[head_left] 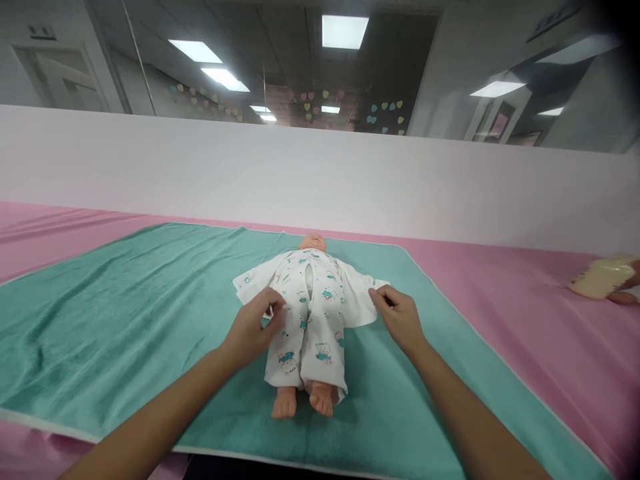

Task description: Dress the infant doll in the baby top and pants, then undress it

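A baby doll [313, 241] lies on its back, head away from me and bare feet toward me. It wears a white outfit [320, 333] printed with teal cartoon animals, with a gap along the middle of the front. Both sleeves spread out sideways, and no doll hands show. My right hand [400, 317] is closed, pinching the cuff end of the sleeve on the right [357, 293]. On the other side, my left hand [254, 328] has its fingers curled together against the outfit's edge near the waist; what lies between the fingertips cannot be made out.
Under the doll is a teal towel [150, 313] on a pink sheet [465, 273]. A white wall [250, 173] with a mirror or glass above it rises behind. At the far right edge lies part of another doll [603, 277] in pale yellow.
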`<state>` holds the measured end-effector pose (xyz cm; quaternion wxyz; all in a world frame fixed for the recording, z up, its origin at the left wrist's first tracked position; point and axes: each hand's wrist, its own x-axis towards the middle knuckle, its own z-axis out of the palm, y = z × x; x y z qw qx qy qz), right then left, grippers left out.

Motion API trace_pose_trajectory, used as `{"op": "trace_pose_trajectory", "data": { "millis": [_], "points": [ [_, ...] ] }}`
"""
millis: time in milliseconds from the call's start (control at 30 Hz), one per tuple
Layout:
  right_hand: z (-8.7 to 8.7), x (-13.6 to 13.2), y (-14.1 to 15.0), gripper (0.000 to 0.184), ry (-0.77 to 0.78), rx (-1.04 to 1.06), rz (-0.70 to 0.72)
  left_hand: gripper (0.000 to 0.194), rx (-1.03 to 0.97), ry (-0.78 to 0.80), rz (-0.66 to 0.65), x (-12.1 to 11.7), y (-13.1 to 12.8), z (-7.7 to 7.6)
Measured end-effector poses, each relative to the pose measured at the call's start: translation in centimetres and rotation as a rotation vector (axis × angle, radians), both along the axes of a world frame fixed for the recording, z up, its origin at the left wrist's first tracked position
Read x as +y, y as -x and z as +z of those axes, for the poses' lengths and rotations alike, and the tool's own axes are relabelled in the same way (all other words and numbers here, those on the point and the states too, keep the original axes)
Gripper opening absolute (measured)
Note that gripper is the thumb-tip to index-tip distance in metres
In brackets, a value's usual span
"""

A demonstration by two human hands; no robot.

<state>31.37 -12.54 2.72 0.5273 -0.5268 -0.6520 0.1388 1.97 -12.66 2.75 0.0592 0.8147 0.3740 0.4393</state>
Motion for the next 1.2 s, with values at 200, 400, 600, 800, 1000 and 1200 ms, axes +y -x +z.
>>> {"op": "trace_pose_trajectory", "data": {
  "millis": [200, 400, 600, 800, 1000, 1200],
  "points": [
    [0.2, -6.7, 5.6, 0.009, 0.062, -0.306, 0.349, 0.026, 0.202, 0.259, -0.044, -7.7, 1.6, -2.6],
    [-0.9, -10.2, 11.5, 0.008, -0.017, -0.688, 0.232, 0.031, 0.287, 0.14, 0.043, -7.4, 0.4, -3.6],
    [-1.5, -9.8, 13.0, 0.008, -0.083, -0.7, 0.139, 0.014, -0.055, 0.385, 0.067, -7.1, 0.1, -0.9],
    [-1.3, -11.2, 13.3, 0.008, 0.086, -0.283, 0.232, 0.01, -0.215, 0.462, -0.009, -10.0, 0.4, -0.5],
    [-0.8, -11.3, 13.8, 0.006, 0.21, 0.056, 0.385, 0.023, -0.212, 0.346, 0.016, -11.2, -1.0, -2.1],
    [-1.1, -11.2, 13.5, 0.007, 0.184, -0.028, 0.378, 0.023, -0.082, 0.288, 0.104, -11.5, -2.2, -1.9]
  ]
}}
